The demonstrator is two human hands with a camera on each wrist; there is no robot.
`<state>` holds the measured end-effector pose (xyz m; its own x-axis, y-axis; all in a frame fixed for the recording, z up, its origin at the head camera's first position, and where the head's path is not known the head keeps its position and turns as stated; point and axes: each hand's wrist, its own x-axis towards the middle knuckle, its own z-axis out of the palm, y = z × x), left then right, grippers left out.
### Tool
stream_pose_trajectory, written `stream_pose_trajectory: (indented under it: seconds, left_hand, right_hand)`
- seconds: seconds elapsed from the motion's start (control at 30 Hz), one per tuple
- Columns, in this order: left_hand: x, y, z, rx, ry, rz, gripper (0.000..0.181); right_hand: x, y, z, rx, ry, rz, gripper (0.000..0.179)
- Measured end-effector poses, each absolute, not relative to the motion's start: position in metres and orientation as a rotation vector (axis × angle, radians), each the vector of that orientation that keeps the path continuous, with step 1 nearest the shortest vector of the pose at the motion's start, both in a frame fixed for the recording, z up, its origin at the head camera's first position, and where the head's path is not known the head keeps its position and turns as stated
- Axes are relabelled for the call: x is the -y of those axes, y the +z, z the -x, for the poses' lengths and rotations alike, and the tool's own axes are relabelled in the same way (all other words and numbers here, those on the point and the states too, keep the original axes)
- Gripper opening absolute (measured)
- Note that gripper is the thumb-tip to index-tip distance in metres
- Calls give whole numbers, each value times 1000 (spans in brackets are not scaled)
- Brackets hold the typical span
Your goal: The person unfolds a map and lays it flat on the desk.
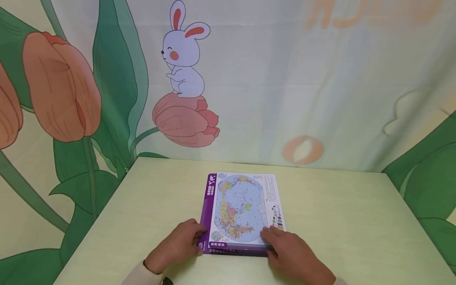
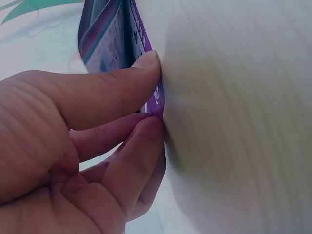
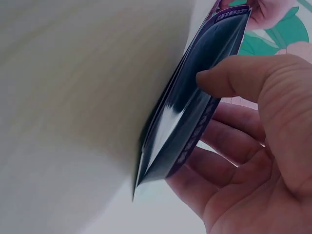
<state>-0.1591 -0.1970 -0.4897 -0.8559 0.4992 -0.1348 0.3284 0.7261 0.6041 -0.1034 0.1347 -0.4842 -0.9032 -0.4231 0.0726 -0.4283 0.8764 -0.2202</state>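
map (image 1: 246,202): fine print (image 1: 270,189) too small to read | purple sheet (image 1: 205,213): partly covered | orange lettering (image 1: 342,23): top cut off

We see the left hand (image 1: 179,241) at the near left corner of the lower map (image 1: 205,215); the upper map (image 1: 242,198) lies on that one, to this hand's right. We find the right hand (image 1: 293,251) at the upper map's near right corner, most of the map ahead and left of it. Beneath both maps we have the table (image 1: 338,213); beyond both hands, behind it, the backdrop (image 1: 256,79).
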Motion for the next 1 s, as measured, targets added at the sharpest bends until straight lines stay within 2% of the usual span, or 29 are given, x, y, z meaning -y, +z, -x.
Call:
stream_pose_trajectory:
  seconds: [0.5,1.0]
  left_hand:
    - [194,-485,158,-2661,812,-610,52]
    - [202,-485,166,-2666,748,-490,47]
  right_hand:
    - [-145,-479,107,2996,501,-662,38]
    - [-183,-455,118,2918,761,-799,39]
